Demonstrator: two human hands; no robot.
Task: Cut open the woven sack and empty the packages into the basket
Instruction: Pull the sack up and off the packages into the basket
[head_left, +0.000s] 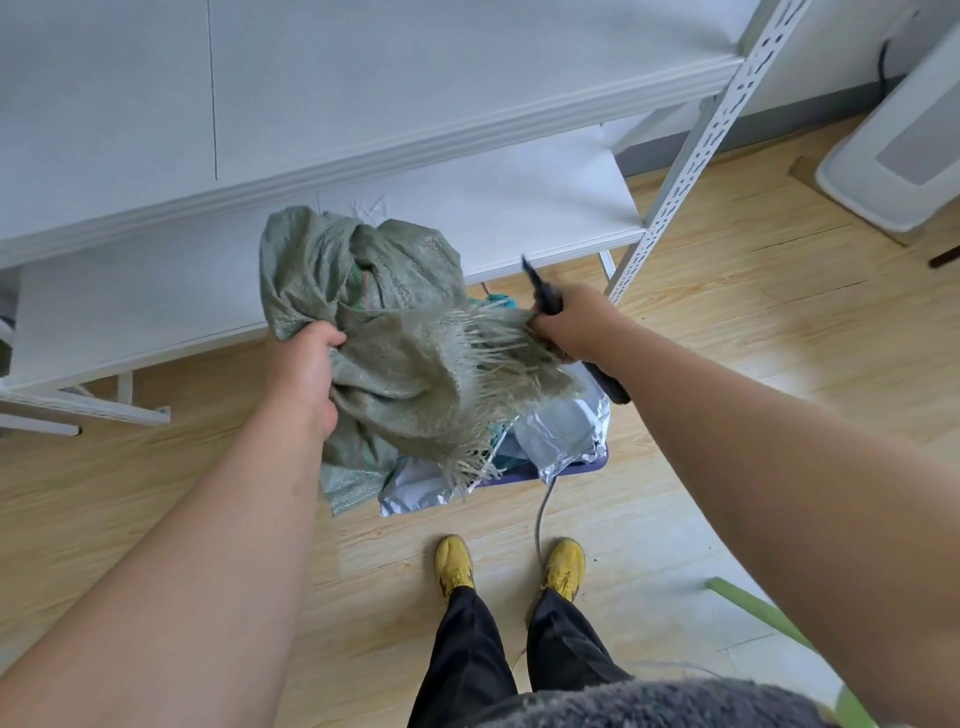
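Observation:
A grey-green woven sack (395, 332) hangs crumpled above the basket, its frayed cut edge pointing right and down. My left hand (306, 374) grips the sack's left side. My right hand (571, 322) pinches the frayed edge and also holds a black cutting tool (543, 286), whose blade points up and away. Silver and white packages (556, 431) lie heaped below the sack. They fill a purple basket (589, 467) of which only the near rim shows.
A white metal shelf rack (467, 135) stands right behind the sack, with its perforated post (691, 171) at the right. My feet in yellow shoes (454, 566) stand on the wooden floor near the basket. A grey cable (540, 519) runs between them. A white appliance (893, 156) sits far right.

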